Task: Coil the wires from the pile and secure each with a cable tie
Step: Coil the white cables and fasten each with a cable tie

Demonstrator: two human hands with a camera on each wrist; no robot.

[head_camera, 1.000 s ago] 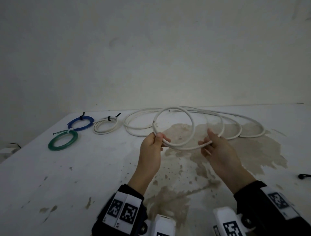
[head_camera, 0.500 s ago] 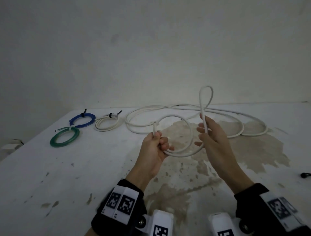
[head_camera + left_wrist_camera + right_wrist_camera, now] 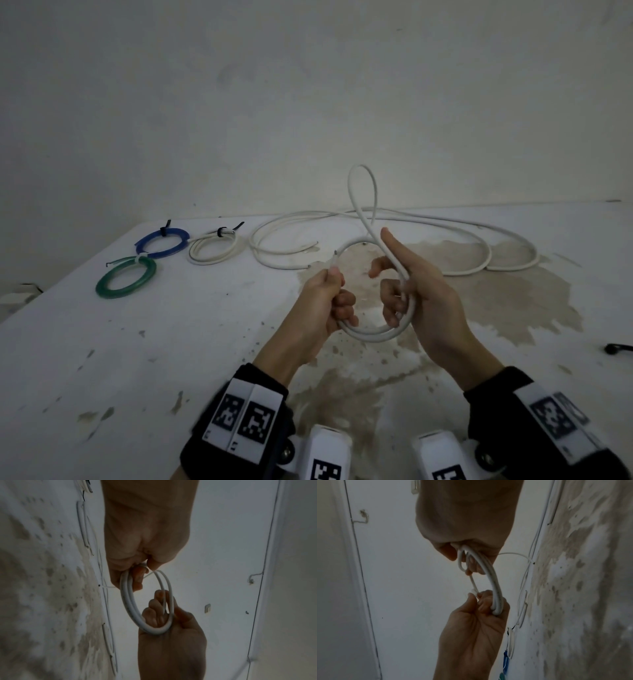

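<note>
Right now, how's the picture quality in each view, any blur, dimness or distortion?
Head view: dim, even light, wide-angle bend at the table edge, hands and wire fairly sharp. Left wrist view: dark, hand underexposed, stains smeared. Right wrist view: equally dark and soft, the wall lines bowed.

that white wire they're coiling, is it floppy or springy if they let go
Probably springy: the white wire holds a free-standing loop above the right hand without drooping. Both hands grip the coil, so once the left hand lets go it would likely spring open. It looks light.
</note>
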